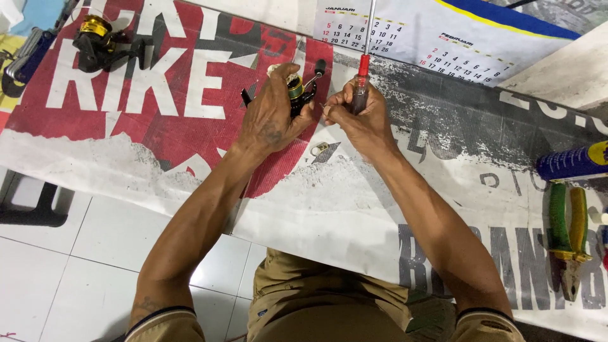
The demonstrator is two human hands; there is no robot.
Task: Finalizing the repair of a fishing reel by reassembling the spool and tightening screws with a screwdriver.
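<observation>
Centre-top of frame: left hand (271,117) wrapped tight round a black-and-gold fishing reel (297,88), held just above the printed banner (190,145) spread over the floor. Right hand (361,117) closed on a red-handled screwdriver (362,82), shaft pointing up, w/ fingertips pinching a tiny part. Small metal bit (318,149) lies just below hands. Second reel (101,41) upper left; pliers (568,244) far right.

Second fishing reel (96,39) far left; green-handled pliers (568,237), blue spray can (573,162) right
</observation>
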